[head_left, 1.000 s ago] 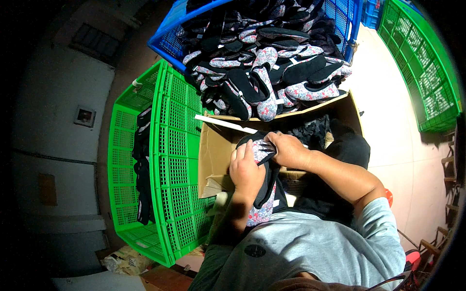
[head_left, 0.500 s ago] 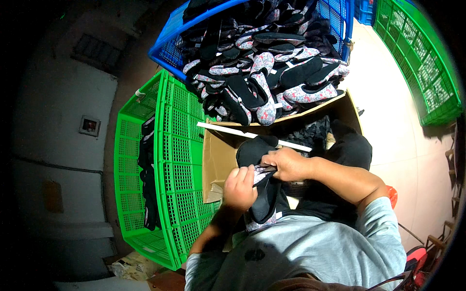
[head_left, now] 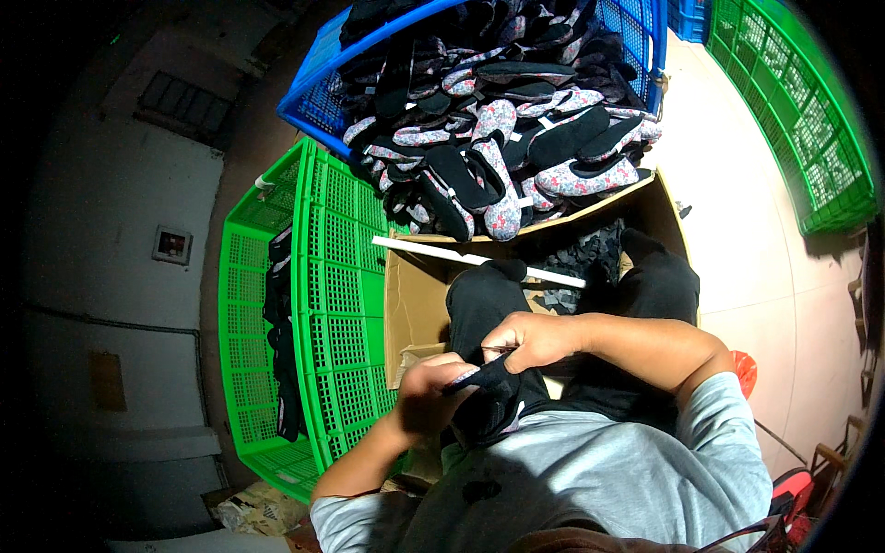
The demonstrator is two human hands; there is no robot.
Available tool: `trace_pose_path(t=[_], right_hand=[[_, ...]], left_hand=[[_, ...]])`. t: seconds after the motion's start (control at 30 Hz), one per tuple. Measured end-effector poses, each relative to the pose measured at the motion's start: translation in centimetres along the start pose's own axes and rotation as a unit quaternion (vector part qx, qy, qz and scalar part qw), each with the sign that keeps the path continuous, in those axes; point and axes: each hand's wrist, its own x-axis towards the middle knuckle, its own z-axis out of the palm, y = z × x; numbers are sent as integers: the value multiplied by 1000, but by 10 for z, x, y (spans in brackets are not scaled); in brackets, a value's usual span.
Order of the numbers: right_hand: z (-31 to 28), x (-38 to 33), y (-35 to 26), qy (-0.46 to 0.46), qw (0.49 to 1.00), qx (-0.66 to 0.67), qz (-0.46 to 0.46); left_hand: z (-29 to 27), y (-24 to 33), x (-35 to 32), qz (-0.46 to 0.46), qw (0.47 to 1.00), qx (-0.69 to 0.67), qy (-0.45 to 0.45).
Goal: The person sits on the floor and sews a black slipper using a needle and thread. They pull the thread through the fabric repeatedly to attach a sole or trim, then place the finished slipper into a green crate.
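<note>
A slipper [head_left: 498,385], black with some floral cloth, is held low over my lap, close to my shirt. My left hand [head_left: 429,394] is wrapped round its left edge and slightly blurred. My right hand [head_left: 535,341] pinches the slipper's upper edge. A thin dark line shows at the right fingertips; whether it is a tool or the slipper's edge I cannot make out. Both hands hide parts of the slipper. Beyond them lies a big pile of matching slippers [head_left: 502,198], floral with black soles, heaped in and over a blue crate [head_left: 318,88].
An open cardboard box [head_left: 415,295] stands between my legs, with dark scraps [head_left: 590,263] in it. Across it lies a white strip [head_left: 433,249]. A green crate [head_left: 341,304] with dark slippers inside is at left. Another green crate [head_left: 793,101] stands at far right.
Both hands have come nearer my body with the slipper, the left one moving down and left. The slipper is turned, showing more black and less floral cloth.
</note>
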Motion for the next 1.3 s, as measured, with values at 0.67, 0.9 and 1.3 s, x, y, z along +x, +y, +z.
trace_pose_path(t=[0.67, 0.9, 1.3], right_hand=[[-14, 15, 33, 71, 989, 100, 78], [2, 20, 68, 139, 977, 145, 73], [2, 16, 28, 245, 956, 156, 28]], left_hand=[[65, -21, -3, -236, 675, -697, 50], [79, -20, 3, -175, 576, -776, 190], [99, 1, 16, 48, 733, -515, 441]])
